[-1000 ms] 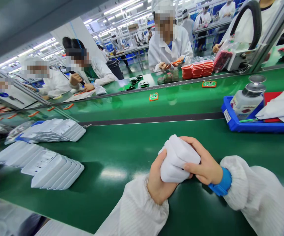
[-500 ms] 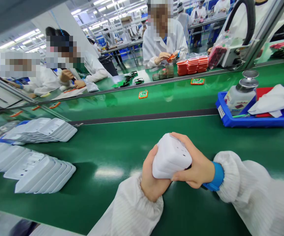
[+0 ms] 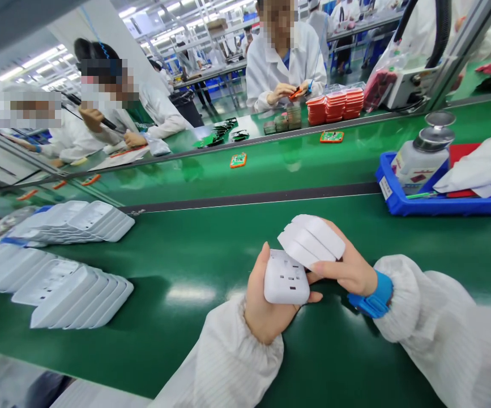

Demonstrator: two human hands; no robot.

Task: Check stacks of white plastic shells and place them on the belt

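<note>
My left hand (image 3: pixel 266 314) is closed around a white plastic cover (image 3: pixel 286 279) with rounded corners, its face with small dark slots turned up toward me. In my right hand (image 3: pixel 349 272), a small stack of similar white covers (image 3: pixel 313 241) is gripped between thumb and fingers. The stack is tilted, its layered side edges showing, and it sits just above and right of the left-hand cover, overlapping its corner from my viewpoint. Whether the two touch I cannot tell. A blue band (image 3: pixel 375 294) circles my right wrist.
Nested white covers lie in rows at the left, one group nearer (image 3: pixel 84 297) and one farther (image 3: pixel 79 218). A blue tray (image 3: pixel 453 205) at the right holds a dispenser bottle (image 3: pixel 421 161) and white cloth (image 3: pixel 478 170). Orange-edged circuit boards (image 3: pixel 238 160) lie on the green strip beyond. Co-workers sit opposite.
The white covers, held together as one block before, are now apart: my right hand has lifted a stack up and right, while one slotted cover stays in my left hand. The boards beyond shifted slightly left.
</note>
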